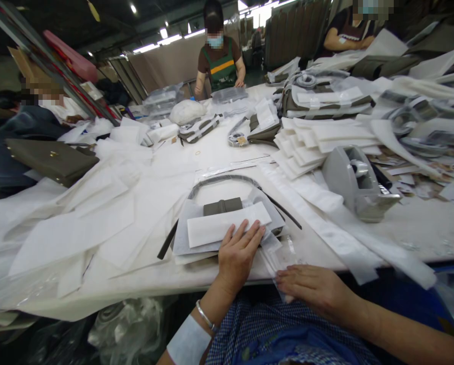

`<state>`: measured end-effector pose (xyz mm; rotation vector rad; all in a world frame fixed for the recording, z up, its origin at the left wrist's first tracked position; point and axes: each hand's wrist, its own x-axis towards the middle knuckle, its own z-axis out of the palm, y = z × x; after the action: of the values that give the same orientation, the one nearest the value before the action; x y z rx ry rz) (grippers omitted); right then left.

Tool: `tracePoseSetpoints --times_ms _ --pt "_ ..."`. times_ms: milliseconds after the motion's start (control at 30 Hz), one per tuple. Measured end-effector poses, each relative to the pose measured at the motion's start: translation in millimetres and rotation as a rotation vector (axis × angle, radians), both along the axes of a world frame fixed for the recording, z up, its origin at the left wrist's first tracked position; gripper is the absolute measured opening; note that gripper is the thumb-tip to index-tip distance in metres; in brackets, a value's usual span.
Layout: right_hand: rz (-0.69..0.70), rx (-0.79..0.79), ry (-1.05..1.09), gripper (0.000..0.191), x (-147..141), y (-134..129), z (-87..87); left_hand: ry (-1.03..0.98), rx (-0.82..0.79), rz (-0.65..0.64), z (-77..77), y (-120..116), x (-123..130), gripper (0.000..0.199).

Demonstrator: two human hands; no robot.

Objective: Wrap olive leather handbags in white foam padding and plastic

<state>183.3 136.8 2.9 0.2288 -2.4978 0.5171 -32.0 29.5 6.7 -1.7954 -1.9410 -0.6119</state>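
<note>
My left hand lies flat with its fingers spread on a white foam strip. The strip rests on a handbag wrapped in pale tissue paper. A dark olive strap or flap piece shows just beyond the strip. The bag's handle, wrapped in clear film, arches over the table. Beside the bag, at the table's front edge, my right hand is closed on the end of a clear plastic wrap. Its thumb is mostly hidden under the fingers.
A grey tape dispenser stands to the right, near stacked white foam sheets. White sheets cover the left side, with an olive bag beyond. Wrapped bags lie farther back. A co-worker stands across the table.
</note>
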Motion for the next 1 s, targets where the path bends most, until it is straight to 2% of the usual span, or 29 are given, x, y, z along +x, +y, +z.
tracePoseSetpoints --times_ms 100,233,367,433,633,700,767,833,1000 --pt "-0.009 -0.013 0.02 0.025 -1.1 15.1 18.1 -0.015 -0.017 0.006 2.2 -0.2 1.0 0.039" --pt "-0.251 0.129 0.139 0.044 -22.3 35.4 30.7 -0.011 -0.004 0.011 2.5 -0.4 1.1 0.038" --pt "-0.245 0.283 0.191 0.032 -48.7 39.2 34.9 -0.013 -0.018 0.006 3.4 -0.5 0.6 0.038" --pt "-0.238 0.301 0.22 0.024 -54.6 34.3 36.5 -0.032 -0.034 -0.004 5.4 -0.8 0.5 0.04" --pt "-0.26 0.295 0.242 0.021 -53.8 21.4 30.8 -0.223 -0.07 -0.035 20.9 -7.4 1.1 0.065" --pt "-0.256 0.308 0.256 0.021 -54.4 22.4 25.8 -0.277 -0.062 -0.066 25.9 -10.0 1.6 0.063" --pt "-0.254 0.317 0.274 0.021 -56.4 24.0 21.1 -0.301 -0.051 -0.072 27.2 -10.3 2.0 0.051" --pt "-0.259 0.324 0.28 0.019 -58.8 25.0 17.9 -0.267 -0.032 -0.051 23.7 -7.8 2.0 0.04" --pt "-0.221 0.31 0.199 0.024 -50.6 28.4 17.2 -0.077 0.035 -0.021 4.8 0.8 -0.8 0.034"
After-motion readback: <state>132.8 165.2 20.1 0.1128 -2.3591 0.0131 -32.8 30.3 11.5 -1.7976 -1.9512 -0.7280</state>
